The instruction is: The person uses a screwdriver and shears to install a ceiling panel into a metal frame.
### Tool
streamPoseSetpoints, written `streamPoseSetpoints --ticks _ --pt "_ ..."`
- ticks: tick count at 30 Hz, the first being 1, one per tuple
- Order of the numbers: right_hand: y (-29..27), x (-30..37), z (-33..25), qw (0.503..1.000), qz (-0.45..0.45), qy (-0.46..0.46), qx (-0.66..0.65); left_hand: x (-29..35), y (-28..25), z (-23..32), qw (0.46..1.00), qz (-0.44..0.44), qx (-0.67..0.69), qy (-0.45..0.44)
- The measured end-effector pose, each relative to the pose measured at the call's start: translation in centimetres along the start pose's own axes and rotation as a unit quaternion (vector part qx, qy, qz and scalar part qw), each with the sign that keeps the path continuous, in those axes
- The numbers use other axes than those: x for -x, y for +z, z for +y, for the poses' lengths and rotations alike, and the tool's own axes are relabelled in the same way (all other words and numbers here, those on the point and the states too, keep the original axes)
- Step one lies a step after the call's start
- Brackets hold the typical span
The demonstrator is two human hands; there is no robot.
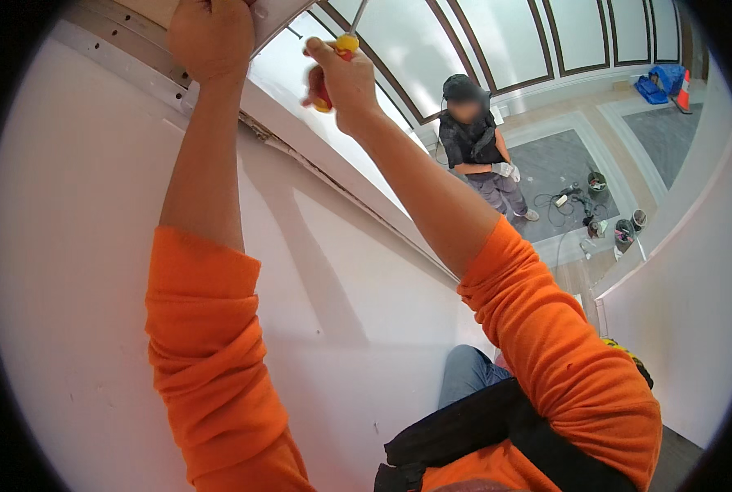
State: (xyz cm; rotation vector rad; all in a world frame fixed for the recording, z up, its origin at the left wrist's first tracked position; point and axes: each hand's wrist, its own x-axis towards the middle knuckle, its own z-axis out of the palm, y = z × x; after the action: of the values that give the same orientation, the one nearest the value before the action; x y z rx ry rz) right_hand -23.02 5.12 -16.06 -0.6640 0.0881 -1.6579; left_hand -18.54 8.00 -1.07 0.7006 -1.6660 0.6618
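Note:
My right hand (345,82) is closed around the red and yellow handle of a screwdriver (347,43). Its metal shaft points up and leaves the view at the top edge, so the tip is hidden. My left hand (212,41) is raised in a closed shape against the pale board (277,20) at the upper left. Its fingertips are partly cut off by the frame, and I cannot make out what they hold. Beneath it runs a metal strip (128,43) with several dark holes, along the top of the white wall (104,230).
Below at right, a person (474,139) in dark clothes and pale gloves stands on the floor. Near them are a corded power tool (564,199) and several buckets (624,234). Farther off lie blue bags (661,82) beside an orange cone (684,92). A ragged ledge edge (341,184) slants below my right arm.

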Motion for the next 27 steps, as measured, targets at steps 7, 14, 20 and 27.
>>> streamPoseSetpoints --ticks 7,14,20,27 --pt "-5.4 3.6 2.2 0.915 -0.059 -0.063 0.394 -0.1 -1.0 1.7 1.0 0.006 0.016 -0.008" --pt "-5.9 3.2 1.0 0.88 -0.067 -0.076 0.465 0.2 -0.9 2.5 0.999 -0.005 0.046 -0.027" --pt "-5.4 3.5 0.8 0.873 -0.077 -0.08 0.475 0.6 -1.6 2.6 0.999 0.0 0.038 -0.028" --pt "-5.8 3.6 0.9 0.859 -0.07 -0.115 0.494 1.3 -1.5 3.4 0.998 0.01 0.065 -0.007"
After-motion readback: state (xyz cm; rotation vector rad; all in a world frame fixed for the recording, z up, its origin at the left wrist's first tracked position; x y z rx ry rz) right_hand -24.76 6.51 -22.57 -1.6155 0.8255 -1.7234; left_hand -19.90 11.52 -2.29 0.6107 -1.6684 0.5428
